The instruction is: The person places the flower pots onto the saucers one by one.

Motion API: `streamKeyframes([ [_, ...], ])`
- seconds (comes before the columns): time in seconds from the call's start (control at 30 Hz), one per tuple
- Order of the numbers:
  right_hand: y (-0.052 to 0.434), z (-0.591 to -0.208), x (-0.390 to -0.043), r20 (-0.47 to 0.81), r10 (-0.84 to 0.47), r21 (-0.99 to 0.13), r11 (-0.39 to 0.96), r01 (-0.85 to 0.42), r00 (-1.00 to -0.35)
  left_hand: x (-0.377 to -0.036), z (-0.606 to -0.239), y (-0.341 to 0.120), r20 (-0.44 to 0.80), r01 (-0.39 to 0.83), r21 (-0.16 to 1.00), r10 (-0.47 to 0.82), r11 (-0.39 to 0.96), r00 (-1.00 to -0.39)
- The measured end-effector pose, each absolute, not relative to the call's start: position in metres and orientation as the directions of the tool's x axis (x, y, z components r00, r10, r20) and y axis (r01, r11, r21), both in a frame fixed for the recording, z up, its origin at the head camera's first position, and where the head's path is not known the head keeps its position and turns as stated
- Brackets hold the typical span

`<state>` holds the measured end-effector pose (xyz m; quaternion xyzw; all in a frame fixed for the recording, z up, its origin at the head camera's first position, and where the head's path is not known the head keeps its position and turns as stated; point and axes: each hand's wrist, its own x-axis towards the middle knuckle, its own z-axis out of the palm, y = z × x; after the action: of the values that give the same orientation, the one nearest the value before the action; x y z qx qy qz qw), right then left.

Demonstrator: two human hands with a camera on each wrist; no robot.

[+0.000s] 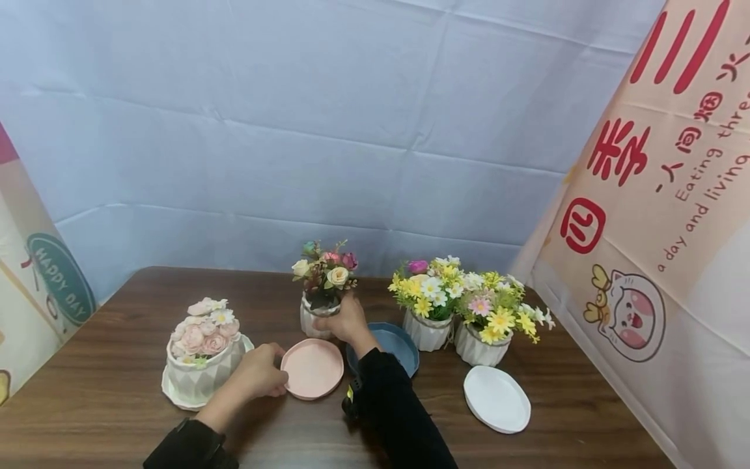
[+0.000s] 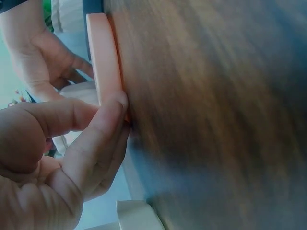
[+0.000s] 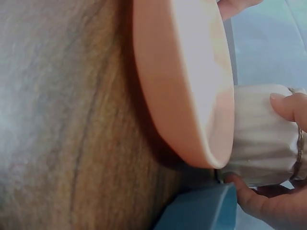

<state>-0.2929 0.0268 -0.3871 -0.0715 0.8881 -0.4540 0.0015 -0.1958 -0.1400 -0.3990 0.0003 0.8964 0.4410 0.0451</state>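
Observation:
My left hand (image 1: 265, 372) pinches the near-left rim of a pink saucer (image 1: 312, 369) between thumb and fingers. In the left wrist view the saucer (image 2: 104, 57) stays low over the wood. Behind it, my right hand (image 1: 347, 320) grips a white ribbed flowerpot (image 1: 307, 317) holding cream and pink artificial roses (image 1: 328, 266). The right wrist view has the thumb on one side of the pot (image 3: 261, 129) and other fingers around the opposite side, near its base. Part of a blue saucer (image 1: 394, 345) is hidden under the right forearm.
At left, a white pot of pale pink flowers (image 1: 202, 374) stands on a white saucer (image 1: 171, 393). Two pots of yellow and white flowers (image 1: 428, 332) (image 1: 482, 346) stand at right, with a white saucer (image 1: 497, 398) in front. Cloth (image 1: 375, 163) hangs behind the wooden table (image 1: 293, 433).

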Motion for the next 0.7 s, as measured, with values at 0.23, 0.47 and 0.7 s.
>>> streamKeyframes([
  [0.23, 0.028, -0.389, -0.296, 0.079, -0.144, -0.811, 0.566, -0.147, -0.986, -0.199, -0.402, -0.141, -0.077, -0.032, 0.792, 0.047, 0.61, -0.996],
  [0.47, 0.033, -0.388, -0.297, 0.129, -0.152, -0.787, 0.585, -0.195, -0.98, -0.199, -0.403, -0.141, -0.09, -0.045, 0.788, 0.042, 0.614, -0.995],
  [0.7, 0.038, -0.385, -0.299, 0.209, -0.174, -0.73, 0.627, -0.272, -0.962, -0.199, -0.403, -0.142, -0.092, -0.04, 0.785, 0.053, 0.618, -0.994],
])
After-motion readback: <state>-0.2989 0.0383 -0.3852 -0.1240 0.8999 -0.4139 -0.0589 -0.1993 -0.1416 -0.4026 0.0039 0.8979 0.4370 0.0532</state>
